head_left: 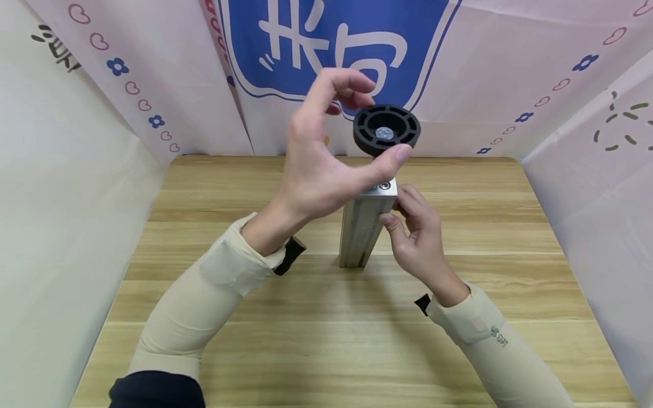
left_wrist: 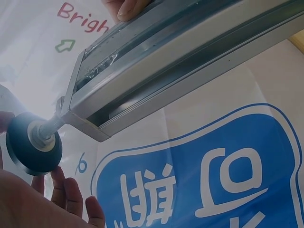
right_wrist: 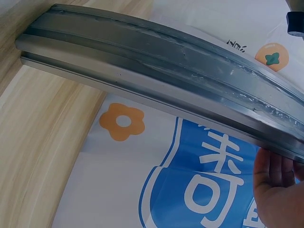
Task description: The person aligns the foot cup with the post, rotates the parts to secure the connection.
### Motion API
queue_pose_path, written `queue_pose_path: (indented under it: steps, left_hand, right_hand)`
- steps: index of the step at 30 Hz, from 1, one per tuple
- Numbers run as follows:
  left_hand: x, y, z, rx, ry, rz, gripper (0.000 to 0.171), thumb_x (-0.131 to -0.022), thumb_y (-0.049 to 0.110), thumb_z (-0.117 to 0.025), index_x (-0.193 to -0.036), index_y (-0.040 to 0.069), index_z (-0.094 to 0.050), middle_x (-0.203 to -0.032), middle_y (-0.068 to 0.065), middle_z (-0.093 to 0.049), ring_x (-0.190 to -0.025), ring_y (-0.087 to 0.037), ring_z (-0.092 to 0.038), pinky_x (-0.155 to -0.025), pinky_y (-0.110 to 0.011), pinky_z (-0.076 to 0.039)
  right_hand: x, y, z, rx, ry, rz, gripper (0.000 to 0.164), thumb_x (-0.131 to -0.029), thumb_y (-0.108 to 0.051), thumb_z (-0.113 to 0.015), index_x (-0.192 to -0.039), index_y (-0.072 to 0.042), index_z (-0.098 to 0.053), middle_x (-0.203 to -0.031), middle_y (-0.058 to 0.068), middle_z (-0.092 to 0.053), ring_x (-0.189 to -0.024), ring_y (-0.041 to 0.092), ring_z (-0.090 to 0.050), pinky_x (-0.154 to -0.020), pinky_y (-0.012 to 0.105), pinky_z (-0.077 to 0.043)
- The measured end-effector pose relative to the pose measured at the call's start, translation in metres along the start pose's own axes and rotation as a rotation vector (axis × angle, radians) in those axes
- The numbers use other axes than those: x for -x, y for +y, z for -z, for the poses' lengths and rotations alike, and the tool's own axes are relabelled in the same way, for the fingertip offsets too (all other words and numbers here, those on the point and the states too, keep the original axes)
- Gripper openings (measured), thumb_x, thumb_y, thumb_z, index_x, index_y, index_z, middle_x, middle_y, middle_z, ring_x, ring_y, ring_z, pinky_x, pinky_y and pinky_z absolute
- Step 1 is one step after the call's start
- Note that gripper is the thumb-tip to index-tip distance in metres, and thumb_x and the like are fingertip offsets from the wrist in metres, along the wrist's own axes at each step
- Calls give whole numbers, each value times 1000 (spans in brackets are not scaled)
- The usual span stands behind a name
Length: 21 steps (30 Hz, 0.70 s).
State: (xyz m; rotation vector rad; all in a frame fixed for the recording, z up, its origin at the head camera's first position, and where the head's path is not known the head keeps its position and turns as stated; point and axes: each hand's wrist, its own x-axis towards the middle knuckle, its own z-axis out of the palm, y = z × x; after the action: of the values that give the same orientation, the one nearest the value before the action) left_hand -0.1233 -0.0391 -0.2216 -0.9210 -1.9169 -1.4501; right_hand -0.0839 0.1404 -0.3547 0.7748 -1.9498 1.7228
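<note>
An aluminium profile [head_left: 361,232] stands upright on the table, with a metal end plate [head_left: 380,191] on top. Above the plate sits a levelling foot [head_left: 368,144], a black slotted disc on a threaded stem [left_wrist: 51,127]. My left hand [head_left: 321,158] curves around the disc: the thumb lies at its near rim, and the fingertips are at the rim in the left wrist view. On the profile's right side, close below the top, my right hand [head_left: 420,235] holds it between thumb and bent fingers. In the right wrist view these fingers [right_wrist: 275,173] are at the profile's edge.
The wooden table [head_left: 245,351] extends around the profile's base. Printed white cloth [head_left: 510,68] with a blue sign pattern hangs behind, and more cloth borders both sides. A small black device [head_left: 291,255] is strapped at the left wrist.
</note>
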Motion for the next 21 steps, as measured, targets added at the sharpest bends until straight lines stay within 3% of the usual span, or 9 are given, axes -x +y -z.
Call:
queue_pose_path:
  steps: [5, 10, 16, 21]
  left_hand:
    - [1, -1, 0, 24, -18, -43, 58, -79, 29, -79, -120, -7, -59, -112, -15, -70, -107, -18, -61, -98, -27, -39]
    - [1, -2, -1, 124, -44, -70, 51, -84, 25, -65, -119, -11, -58, -116, -21, -70, -110, -20, -63, -107, -31, -45]
    - [2, -5, -2, 224, -104, -78, 47, -88, 17, -49, -122, -15, -56, -123, -27, -68, -116, -25, -63, -111, -35, -47]
    - [2, -7, -3, 260, -150, -72, 47, -89, 13, -44, -124, -16, -54, -129, -30, -66, -125, -26, -62, -114, -37, -46]
  right_hand:
    - [1, 1, -1, -1, 4, -9, 47, -99, -21, -67, -126, 17, -65, -115, -8, -63, -98, 10, -61, -92, 22, -56]
    - [1, 2, -1, -3, 17, -9, 43, -99, -18, -67, -125, 17, -66, -113, -4, -64, -96, 11, -61, -90, 22, -55]
    - [-1, 0, 0, 16, 10, -16, 44, -98, -19, -68, -123, 17, -66, -113, -6, -63, -96, 10, -61, -91, 22, -56]
    - [0, -1, 0, 24, 4, -28, 41, -98, -16, -68, -124, 16, -66, -113, -7, -63, -96, 10, -61, -92, 22, -57]
